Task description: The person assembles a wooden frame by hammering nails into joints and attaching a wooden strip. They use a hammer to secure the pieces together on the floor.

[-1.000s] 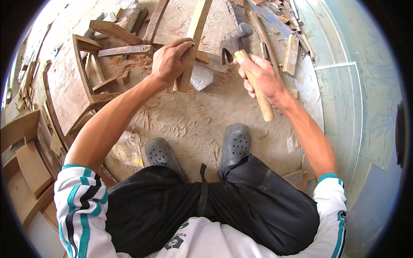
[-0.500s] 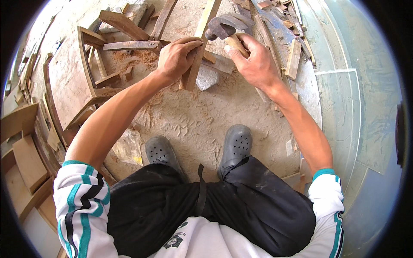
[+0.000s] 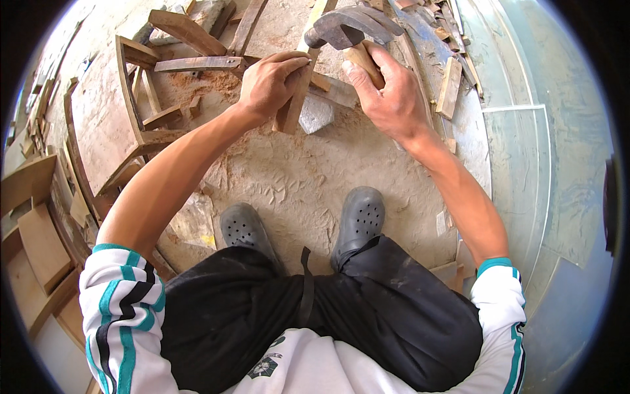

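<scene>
Left hand grips an upright wooden strip; right hand clutches a hammer, at its two o'clock.

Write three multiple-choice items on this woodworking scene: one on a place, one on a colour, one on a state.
1. Where is the hammer head?
A. Near the top of the wooden strip
B. On the ground by the shoes
C. Behind the person

2. What colour are the shoes?
A. White
B. Red
C. Dark grey

3. What is the left hand doing?
A. Hanging free
B. Gripping the wooden strip
C. Holding the hammer

Answers:
1 A, the head sits beside the strip's upper end.
2 C, both perforated clogs are dark grey.
3 B, its fingers wrap the strip; the right hand holds the hammer.
</scene>
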Available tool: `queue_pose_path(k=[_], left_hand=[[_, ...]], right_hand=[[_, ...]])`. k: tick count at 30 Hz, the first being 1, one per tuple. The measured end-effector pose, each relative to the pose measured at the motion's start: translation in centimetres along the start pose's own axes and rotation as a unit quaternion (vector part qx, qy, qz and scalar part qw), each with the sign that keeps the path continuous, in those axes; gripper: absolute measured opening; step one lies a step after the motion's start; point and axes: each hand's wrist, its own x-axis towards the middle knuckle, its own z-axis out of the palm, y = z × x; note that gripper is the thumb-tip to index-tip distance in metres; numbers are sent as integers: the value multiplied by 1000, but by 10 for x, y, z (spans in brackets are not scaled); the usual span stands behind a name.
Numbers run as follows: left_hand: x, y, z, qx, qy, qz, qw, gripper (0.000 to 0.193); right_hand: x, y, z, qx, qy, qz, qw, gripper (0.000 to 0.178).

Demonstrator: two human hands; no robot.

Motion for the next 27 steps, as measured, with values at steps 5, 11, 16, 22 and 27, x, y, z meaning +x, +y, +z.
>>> queue_pose_path(k=[5, 11, 16, 22, 27], left_hand=[[0, 6, -3, 23, -33, -27, 999, 22], [1, 5, -3, 2, -16, -10, 1000, 21], [2, 10, -5, 16, -33, -47, 998, 21], [1, 10, -3, -5, -19, -30, 999, 21], [-1, 16, -3, 3, -35, -80, 996, 21]], right_hand=[[1, 7, -1, -44, -79, 57, 994, 25], [6, 1, -2, -33, -19, 23, 999, 26], [8, 8, 1, -81, -100, 64, 990, 27], [1, 7, 1, -19, -69, 89, 993, 27], [4, 10, 1, -63, -69, 71, 993, 29]])
